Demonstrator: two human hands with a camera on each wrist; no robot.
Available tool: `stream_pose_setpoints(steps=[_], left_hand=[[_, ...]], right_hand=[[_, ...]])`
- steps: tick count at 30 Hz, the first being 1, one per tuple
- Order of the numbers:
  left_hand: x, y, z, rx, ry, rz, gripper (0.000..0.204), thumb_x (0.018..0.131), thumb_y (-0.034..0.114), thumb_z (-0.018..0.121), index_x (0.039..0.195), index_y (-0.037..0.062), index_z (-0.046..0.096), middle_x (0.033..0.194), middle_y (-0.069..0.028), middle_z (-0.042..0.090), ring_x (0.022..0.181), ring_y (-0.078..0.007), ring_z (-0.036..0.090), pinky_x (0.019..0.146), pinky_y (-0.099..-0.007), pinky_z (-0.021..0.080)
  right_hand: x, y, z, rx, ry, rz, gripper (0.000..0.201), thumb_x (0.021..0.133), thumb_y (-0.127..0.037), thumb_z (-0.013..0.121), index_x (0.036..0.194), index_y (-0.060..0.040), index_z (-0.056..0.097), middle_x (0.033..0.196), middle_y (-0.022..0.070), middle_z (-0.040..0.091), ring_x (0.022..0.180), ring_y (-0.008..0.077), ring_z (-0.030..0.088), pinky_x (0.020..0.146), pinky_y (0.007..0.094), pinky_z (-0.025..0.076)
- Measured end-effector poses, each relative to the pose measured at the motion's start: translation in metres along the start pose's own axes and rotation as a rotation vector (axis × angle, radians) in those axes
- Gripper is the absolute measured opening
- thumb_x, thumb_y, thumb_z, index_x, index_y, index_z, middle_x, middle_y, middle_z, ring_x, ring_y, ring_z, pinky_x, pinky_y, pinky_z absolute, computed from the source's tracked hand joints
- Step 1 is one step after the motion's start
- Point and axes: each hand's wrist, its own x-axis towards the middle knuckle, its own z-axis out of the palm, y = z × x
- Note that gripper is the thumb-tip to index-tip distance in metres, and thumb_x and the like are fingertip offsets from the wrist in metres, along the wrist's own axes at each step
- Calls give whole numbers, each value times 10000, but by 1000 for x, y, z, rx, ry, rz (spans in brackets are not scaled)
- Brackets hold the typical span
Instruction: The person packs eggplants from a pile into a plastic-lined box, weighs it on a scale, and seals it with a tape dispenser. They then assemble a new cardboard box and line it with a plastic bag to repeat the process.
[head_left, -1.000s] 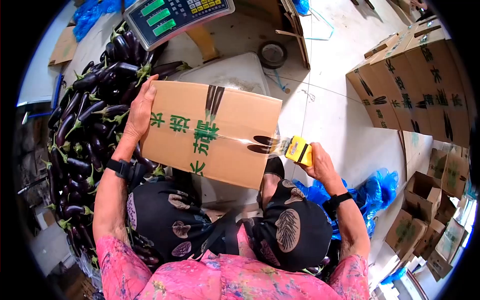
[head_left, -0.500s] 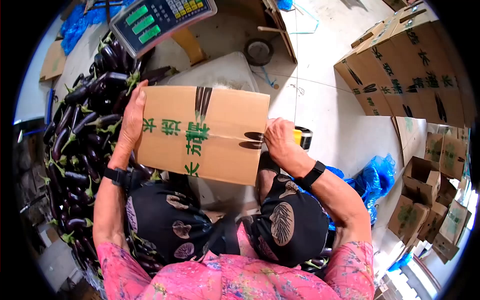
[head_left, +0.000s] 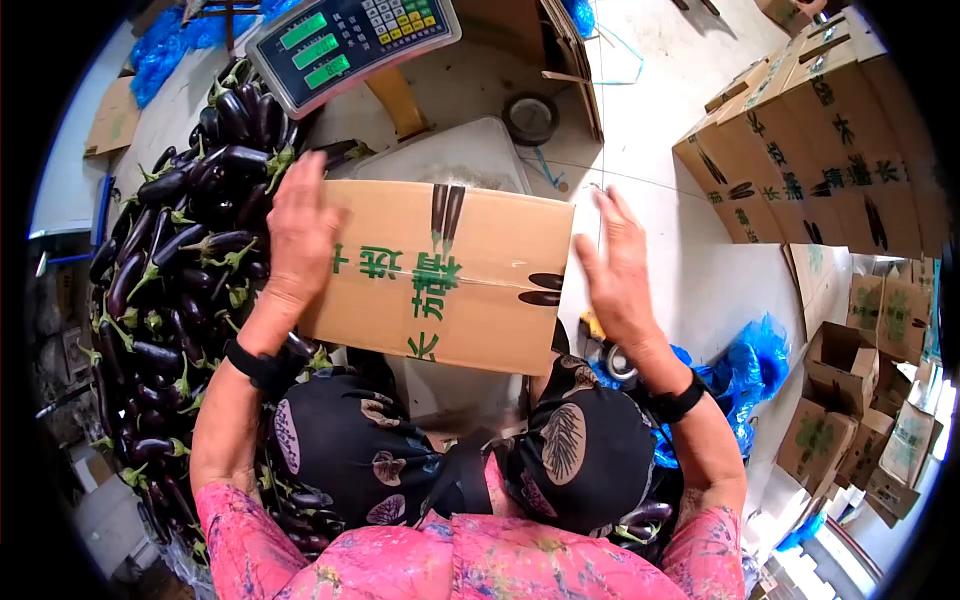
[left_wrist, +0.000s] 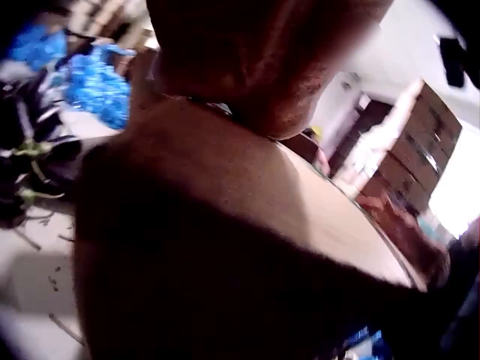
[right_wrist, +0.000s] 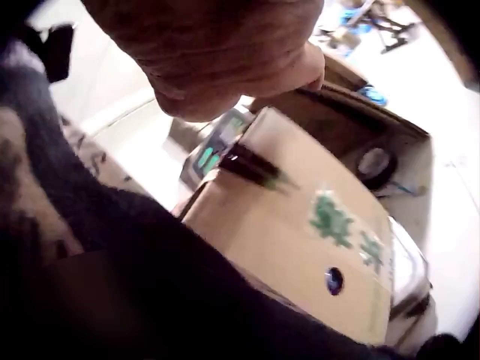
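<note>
A sealed cardboard carton (head_left: 385, 305) with green characters and printed eggplants sits before the person's knees, clear tape along its top seam. My left hand (head_left: 300, 235), blurred with fingers extended, overlaps the carton's left edge in the head view. Off the right end, my right hand (head_left: 622, 280) is held with fingers apart and nothing in it. Partly hidden by the right forearm is a yellow tape dispenser (head_left: 592, 326), low beside the right knee. In the right wrist view the hand (right_wrist: 225, 60) appears above the carton (right_wrist: 270, 232), whose side has a round hole.
Eggplants (head_left: 180, 300) are heaped along the left side. A digital scale display (head_left: 350, 45) stands beyond the carton, near a dark tape roll (head_left: 530, 120) on the floor. Stacked cartons (head_left: 810, 150) are at right, blue plastic bags (head_left: 755, 365) nearer the right arm.
My right hand passed over the carton's right end with the tape dispenser, then let it go beside the knee. My left hand has loosened from the left edge and shifted right.
</note>
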Motion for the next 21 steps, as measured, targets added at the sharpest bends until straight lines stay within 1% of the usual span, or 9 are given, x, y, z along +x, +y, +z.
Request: stream_pose_setpoints(steps=[1, 2, 7, 12, 14, 15, 19, 20, 21], left_hand=[[7, 13, -1, 124, -23, 236, 631, 921, 344, 584, 1435, 14, 427, 1495, -194, 411, 1401, -364, 353, 1139, -448, 287], [4, 46, 2, 225, -141, 191, 638, 916, 380, 602, 1414, 12, 450, 1477, -182, 441, 1407, -349, 353, 1130, -469, 285], [23, 89, 21, 29, -91, 283, 587, 924, 381, 578, 1381, 22, 491, 1425, -181, 497, 1371, -344, 411, 1127, -467, 286], [30, 111, 23, -7, -158, 232, 479, 961, 220, 466, 1377, -18, 488, 1451, -159, 485, 1393, -317, 397, 1143, -470, 281], [27, 99, 22, 110, -79, 430, 506, 912, 259, 551, 1376, 59, 516, 1443, -160, 485, 1380, -332, 407, 1122, -472, 299], [31, 93, 8, -102, -138, 332, 567, 874, 285, 608, 1393, 82, 505, 1454, -167, 470, 1387, -332, 396, 1121, -469, 297], [24, 21, -16, -47, -214, 246, 655, 799, 252, 637, 1394, 27, 478, 1480, -174, 433, 1406, -361, 354, 1134, -467, 266], [19, 7, -19, -88, -288, 142, 624, 896, 301, 568, 1444, 32, 437, 1525, -166, 387, 1442, -349, 305, 1167, -456, 232], [15, -2, -8, -398, -213, 62, 608, 949, 337, 506, 1469, 38, 410, 1548, -156, 359, 1458, -335, 280, 1183, -451, 207]], right_hand=[[10, -27, 6, -154, -60, -76, 562, 949, -252, 559, 1432, 7, 436, 1503, 252, 375, 1383, 398, 352, 1151, 460, 273], [17, -44, 19, -227, -57, -233, 559, 926, -243, 567, 1419, -3, 457, 1481, 243, 405, 1367, 390, 373, 1127, 476, 286], [23, -64, 46, -423, -33, -371, 566, 880, -281, 588, 1346, 28, 507, 1416, 268, 459, 1306, 385, 436, 1091, 479, 325], [32, -57, 82, -320, 15, -294, 607, 841, -271, 606, 1340, 55, 490, 1381, 267, 496, 1286, 387, 462, 1082, 489, 331], [26, -60, 66, -310, 42, -347, 632, 860, -310, 607, 1363, 49, 479, 1402, 294, 466, 1326, 414, 423, 1092, 499, 317], [24, -61, 53, -300, 27, -321, 625, 876, -347, 604, 1367, 23, 494, 1426, 289, 445, 1348, 420, 400, 1100, 507, 305], [20, -44, 40, -257, -47, -264, 698, 921, -442, 578, 1468, -42, 409, 1554, 271, 269, 1446, 430, 243, 1132, 502, 251], [20, -46, 36, -207, -32, -253, 712, 932, -416, 571, 1492, -32, 358, 1574, 261, 226, 1459, 421, 217, 1157, 484, 224], [20, -32, 44, -48, 4, -143, 713, 943, -383, 559, 1508, -22, 316, 1583, 254, 212, 1464, 410, 211, 1173, 470, 202]])
